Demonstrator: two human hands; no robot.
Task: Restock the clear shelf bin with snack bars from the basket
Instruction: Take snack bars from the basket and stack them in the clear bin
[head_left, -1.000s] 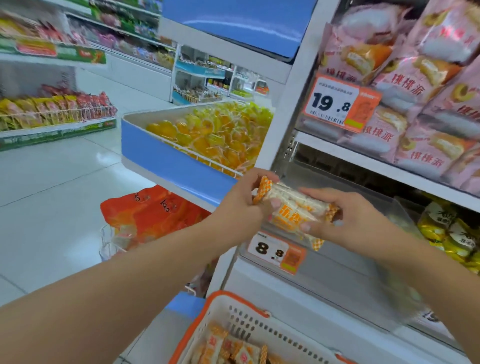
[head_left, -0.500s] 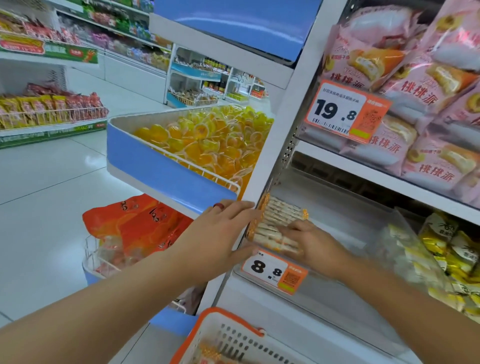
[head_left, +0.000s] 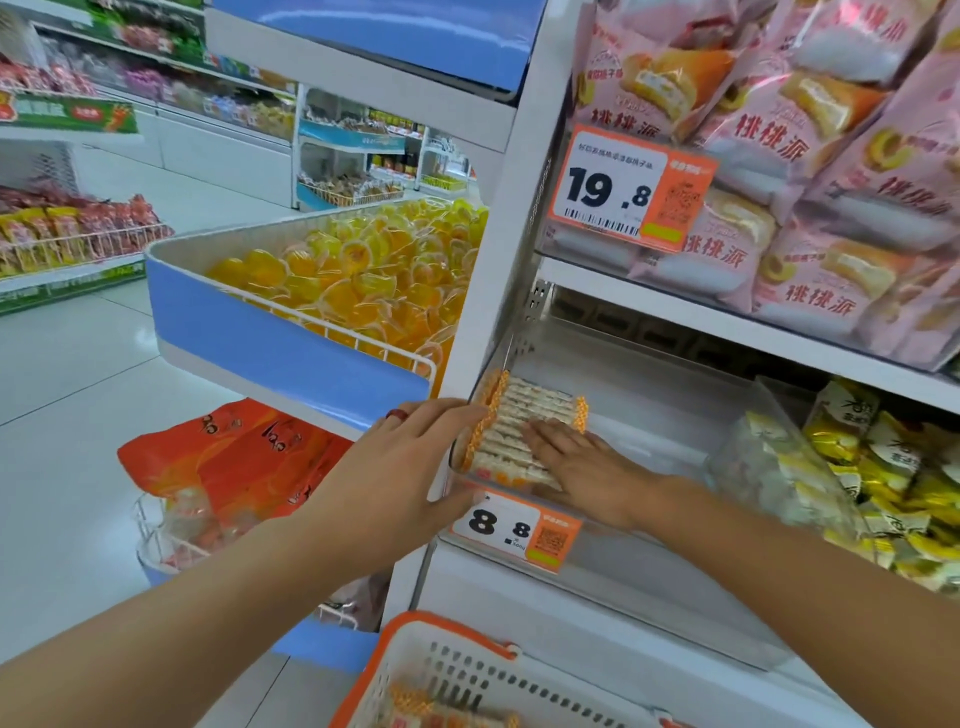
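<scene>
Orange-edged snack bars (head_left: 524, 431) lie in a neat row at the left end of the clear shelf bin (head_left: 675, 415). Right hand (head_left: 587, 467), fingers straight, presses flat on the row; left hand (head_left: 410, 467), fingers extended, steadies the bin's outer corner. Even downward pressure should seat the wrappers flush without crushing them. More bars wait in the basket (head_left: 467, 675) below, under the price tag (head_left: 514, 530).

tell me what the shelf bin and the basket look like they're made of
Shelf bin: seemingly clear rigid plastic, glossy; the snack bars show through its wall.
Basket: likely moulded plastic, matte white with slotted holes and an orange rim.
</scene>
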